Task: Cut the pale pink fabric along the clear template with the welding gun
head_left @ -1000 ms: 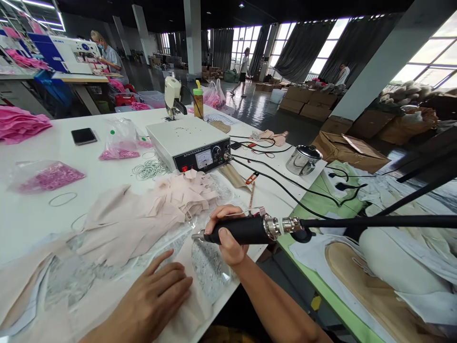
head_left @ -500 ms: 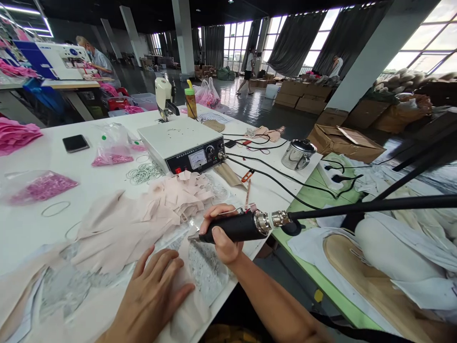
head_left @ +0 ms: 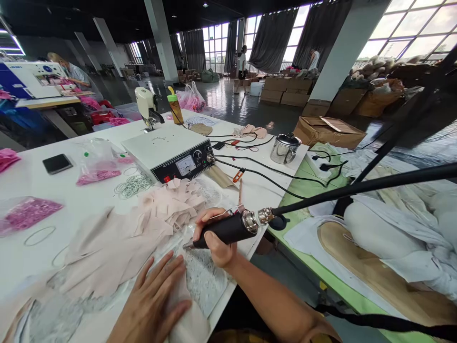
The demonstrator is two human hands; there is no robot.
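Note:
My right hand is wrapped round a black cylindrical handheld tool, whose metal tip points left and down at the edge of pale pink fabric. A thick black cable runs from its rear to the right. My left hand lies flat with fingers spread on a pale fabric strip, just left of the tip. Under the fabric is a scuffed clear sheet. More cut pale pink fabric spreads beyond my left hand. Behind it stands a control box with a dial and red switch.
Bags of pink pieces, a phone, green bands, an orange cutter and a metal mug lie about the white table. Cables cross its right side. A green table holds white cloth. People are in the background.
The camera view has turned slightly, so the scene sits further left. The tool tip remains by the fabric edge near my left hand, whose fingers are spread a little wider.

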